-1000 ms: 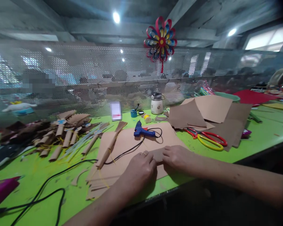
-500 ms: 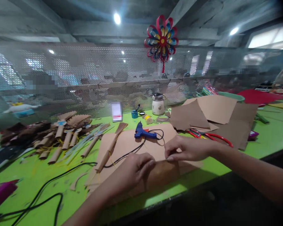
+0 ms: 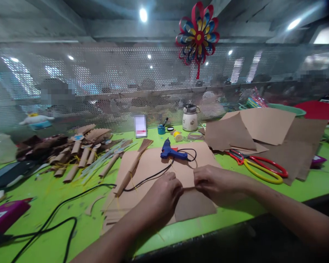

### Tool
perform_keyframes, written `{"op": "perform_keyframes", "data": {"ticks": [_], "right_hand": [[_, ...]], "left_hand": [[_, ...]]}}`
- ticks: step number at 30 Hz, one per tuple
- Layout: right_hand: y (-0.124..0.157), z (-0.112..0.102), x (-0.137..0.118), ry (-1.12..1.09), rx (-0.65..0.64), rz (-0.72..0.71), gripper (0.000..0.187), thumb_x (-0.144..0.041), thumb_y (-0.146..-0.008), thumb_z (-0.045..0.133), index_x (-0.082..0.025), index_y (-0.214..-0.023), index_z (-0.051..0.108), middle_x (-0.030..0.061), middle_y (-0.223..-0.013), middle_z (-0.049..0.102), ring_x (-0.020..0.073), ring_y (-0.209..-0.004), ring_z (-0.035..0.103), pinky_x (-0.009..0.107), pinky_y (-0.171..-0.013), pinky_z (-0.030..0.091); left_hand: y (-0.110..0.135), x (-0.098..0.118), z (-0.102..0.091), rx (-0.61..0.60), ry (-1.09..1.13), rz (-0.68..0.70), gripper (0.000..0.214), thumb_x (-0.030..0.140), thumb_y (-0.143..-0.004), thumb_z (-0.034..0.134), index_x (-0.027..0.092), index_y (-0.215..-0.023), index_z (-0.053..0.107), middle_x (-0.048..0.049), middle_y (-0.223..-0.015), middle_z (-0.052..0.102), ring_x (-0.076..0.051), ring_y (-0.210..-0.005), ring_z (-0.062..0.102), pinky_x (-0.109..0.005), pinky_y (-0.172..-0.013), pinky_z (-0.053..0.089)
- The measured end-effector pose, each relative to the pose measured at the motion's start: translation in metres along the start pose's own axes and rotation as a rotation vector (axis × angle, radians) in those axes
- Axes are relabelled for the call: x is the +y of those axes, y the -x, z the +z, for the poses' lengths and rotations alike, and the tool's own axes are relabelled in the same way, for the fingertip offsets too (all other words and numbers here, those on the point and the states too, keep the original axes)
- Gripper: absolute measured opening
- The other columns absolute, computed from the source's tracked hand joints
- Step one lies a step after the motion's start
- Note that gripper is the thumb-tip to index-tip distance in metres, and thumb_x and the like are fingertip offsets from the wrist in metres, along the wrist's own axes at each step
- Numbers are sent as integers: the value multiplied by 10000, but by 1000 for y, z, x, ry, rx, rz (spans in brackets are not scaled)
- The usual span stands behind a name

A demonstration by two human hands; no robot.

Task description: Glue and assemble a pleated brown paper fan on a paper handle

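Observation:
My left hand (image 3: 164,195) and my right hand (image 3: 215,182) both pinch the top edge of a small brown paper sheet (image 3: 194,206) near the table's front edge. Their fingers are closed on it, a short gap apart. The sheet lies over a larger stack of brown paper (image 3: 153,164). A blue glue gun (image 3: 172,153) rests on that stack just beyond my hands, its black cable (image 3: 71,202) trailing off to the left. A rolled brown paper broom shape (image 3: 131,166) lies on the stack's left side.
Red and yellow scissors (image 3: 260,166) lie to the right beside loose brown sheets (image 3: 263,128). Several paper rolls (image 3: 79,153) are heaped at the left. A small white pot (image 3: 190,117) and little jars stand by the perforated screen (image 3: 98,80). A magenta box (image 3: 5,215) sits front left.
My right hand came back down and toward me from its raised position. Both hands now grip the small sheet's top edge. The camera view shifted slightly left and down.

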State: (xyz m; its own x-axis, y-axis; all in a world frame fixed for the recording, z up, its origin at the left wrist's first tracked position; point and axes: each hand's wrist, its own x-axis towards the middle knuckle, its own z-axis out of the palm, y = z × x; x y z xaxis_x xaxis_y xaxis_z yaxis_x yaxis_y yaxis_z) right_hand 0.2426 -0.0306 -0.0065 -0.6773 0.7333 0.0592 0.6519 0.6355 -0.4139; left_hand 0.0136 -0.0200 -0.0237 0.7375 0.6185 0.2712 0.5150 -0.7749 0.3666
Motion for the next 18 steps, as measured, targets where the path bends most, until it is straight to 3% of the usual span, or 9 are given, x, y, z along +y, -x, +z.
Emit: {"op": "perform_keyframes", "data": {"ticks": [5,18], "right_hand": [[3,6,-1,16,42,31,157,-111,-850,497,-153,-764,621,40,-809,621,132,-729,525,236,-664,385],[1,15,-5,12,139,-5,200,-149,-896,492,-159,-719,583,26,-794,560,121,-738,504,235,-650,371]], "left_hand": [[-1,-5,5,-2,20,10,232,192,-933,404,175,-773,572,-29,-796,531,-154,-775,491,-259,-669,377],[-3,-10,11,0,27,16,235,168,-920,440,172,-728,574,-22,-784,506,-140,-758,463,-247,-651,356]]}}
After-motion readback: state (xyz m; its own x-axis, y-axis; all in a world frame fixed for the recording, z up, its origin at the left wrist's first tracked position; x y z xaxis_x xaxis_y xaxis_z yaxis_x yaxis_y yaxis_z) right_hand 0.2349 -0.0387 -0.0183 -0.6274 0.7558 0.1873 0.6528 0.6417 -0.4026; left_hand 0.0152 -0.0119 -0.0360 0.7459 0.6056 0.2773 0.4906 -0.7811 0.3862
